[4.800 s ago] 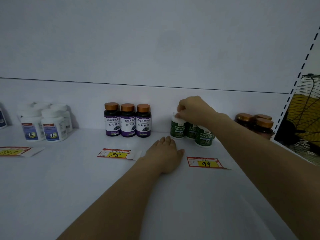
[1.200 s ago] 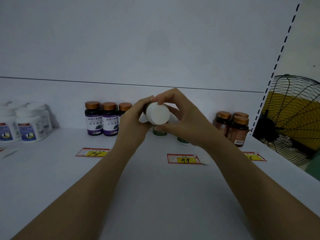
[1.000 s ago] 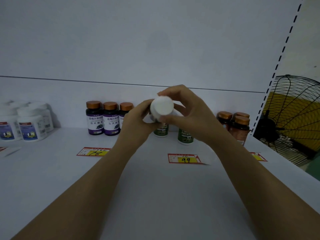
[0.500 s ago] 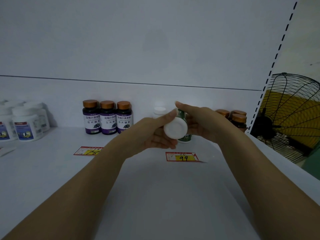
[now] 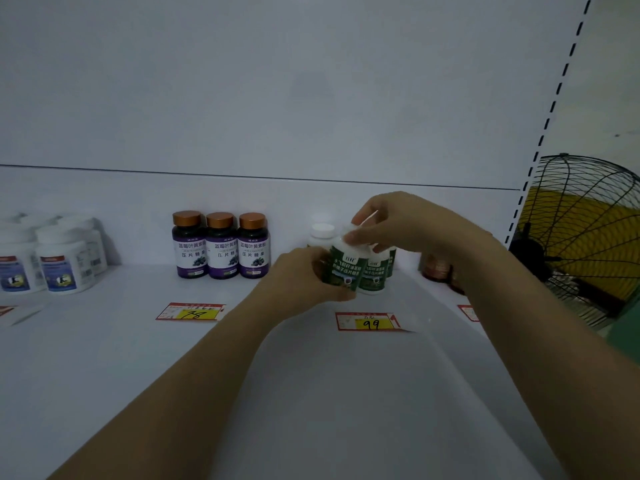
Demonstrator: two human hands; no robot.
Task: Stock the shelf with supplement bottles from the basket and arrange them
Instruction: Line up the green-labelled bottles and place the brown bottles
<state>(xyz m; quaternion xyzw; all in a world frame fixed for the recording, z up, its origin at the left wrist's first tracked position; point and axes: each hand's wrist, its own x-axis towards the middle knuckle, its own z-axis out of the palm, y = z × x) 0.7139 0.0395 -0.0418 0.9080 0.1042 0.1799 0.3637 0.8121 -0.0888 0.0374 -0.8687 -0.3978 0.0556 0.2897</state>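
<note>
gripping the green-label bottle (image 5: 344, 270), my left hand (image 5: 298, 282) held its base and my right hand (image 5: 401, 223) pinched its top. it had turned from cap-first to nearly upright, centre right of the frame, ready for its row (image 5: 375, 277).

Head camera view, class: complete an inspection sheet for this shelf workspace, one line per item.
Surface: white shelf, dimly lit.
Job's things: green-label bottle tilted, held in both hands; green bottles behind it; purple-label bottles, white bottles and brown bottles stand in groups; basket not in view.
Clutter: 78 tag and 99 tag lie flat on the shelf.
Grippers: left hand grips the bottle's body; right hand pinches its top.
Cables: nothing seen.
Surroundings: wire-guard fan beyond the shelf's right end.
</note>
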